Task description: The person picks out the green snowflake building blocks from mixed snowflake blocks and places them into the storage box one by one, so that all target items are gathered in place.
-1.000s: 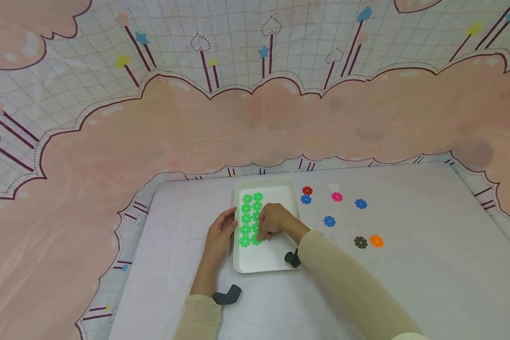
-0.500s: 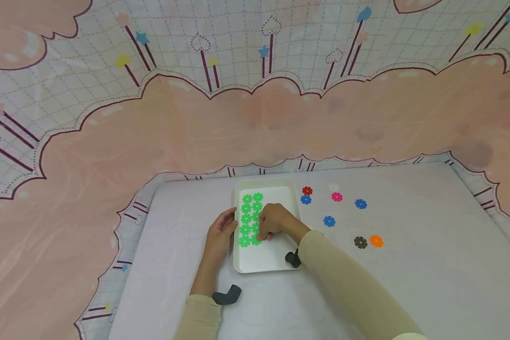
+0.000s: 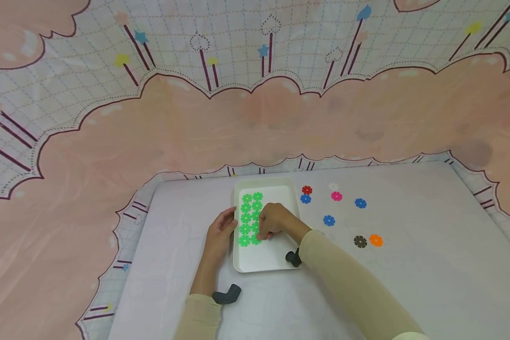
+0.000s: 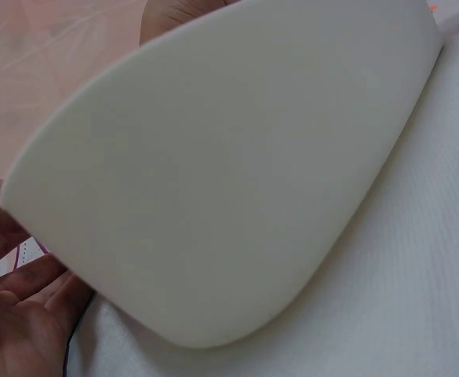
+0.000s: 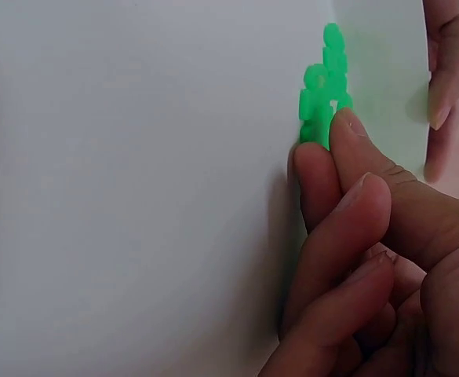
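A shallow white tray (image 3: 265, 260) stands on the table, holding green snowflake building discs (image 3: 245, 218) in two columns along its left side. Inside it, my right hand (image 3: 276, 218) pinches a green disc (image 3: 255, 240) at the near end of the right column. The right wrist view shows thumb and forefinger (image 5: 317, 169) together at green pieces (image 5: 323, 90), and the other fingers curled; part of the disc is hidden. My left hand (image 3: 218, 231) rests against the tray's left wall with loosely bent fingers. In the left wrist view the tray wall (image 4: 221, 181) hides part of it.
Right of the tray lie loose discs: a red one (image 3: 307, 190), a pink one (image 3: 336, 196), a white one (image 3: 333, 187), several blue ones (image 3: 329, 220), a dark one (image 3: 360, 242) and an orange one (image 3: 376, 240). A patterned cloth (image 3: 280, 118) hangs behind the white table (image 3: 442, 264).
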`<act>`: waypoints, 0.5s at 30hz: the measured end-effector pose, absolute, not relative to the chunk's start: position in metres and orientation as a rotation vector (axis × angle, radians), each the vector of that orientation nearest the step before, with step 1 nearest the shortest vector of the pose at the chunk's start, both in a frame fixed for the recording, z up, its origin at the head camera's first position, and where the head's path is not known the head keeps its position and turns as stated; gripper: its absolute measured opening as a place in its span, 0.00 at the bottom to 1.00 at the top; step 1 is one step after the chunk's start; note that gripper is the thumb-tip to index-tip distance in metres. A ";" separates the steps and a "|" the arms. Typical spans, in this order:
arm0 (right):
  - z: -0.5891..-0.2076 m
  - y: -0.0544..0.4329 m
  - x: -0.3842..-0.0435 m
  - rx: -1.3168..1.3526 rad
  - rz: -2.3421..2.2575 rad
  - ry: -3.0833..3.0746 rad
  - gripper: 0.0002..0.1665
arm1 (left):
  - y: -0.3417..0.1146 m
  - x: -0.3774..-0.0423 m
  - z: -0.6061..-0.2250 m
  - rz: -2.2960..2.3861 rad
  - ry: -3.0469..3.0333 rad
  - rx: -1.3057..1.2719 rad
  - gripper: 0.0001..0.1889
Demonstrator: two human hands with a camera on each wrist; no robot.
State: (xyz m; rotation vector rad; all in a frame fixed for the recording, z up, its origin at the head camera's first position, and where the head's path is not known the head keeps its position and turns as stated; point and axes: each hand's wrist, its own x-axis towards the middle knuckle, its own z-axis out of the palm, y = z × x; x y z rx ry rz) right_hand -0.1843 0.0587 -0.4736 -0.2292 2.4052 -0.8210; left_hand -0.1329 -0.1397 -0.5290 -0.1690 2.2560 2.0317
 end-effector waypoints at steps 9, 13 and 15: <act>-0.461 0.065 -0.184 -0.252 -0.851 2.425 0.14 | -0.139 -0.133 -0.527 2.028 2.253 -0.175 0.21; -0.454 0.071 -0.186 -0.246 -0.905 2.417 0.13 | -0.138 -0.133 -0.527 2.031 2.259 -0.190 0.21; -0.450 0.076 -0.186 -0.222 -0.926 2.420 0.13 | -0.138 -0.133 -0.526 2.042 2.253 -0.191 0.21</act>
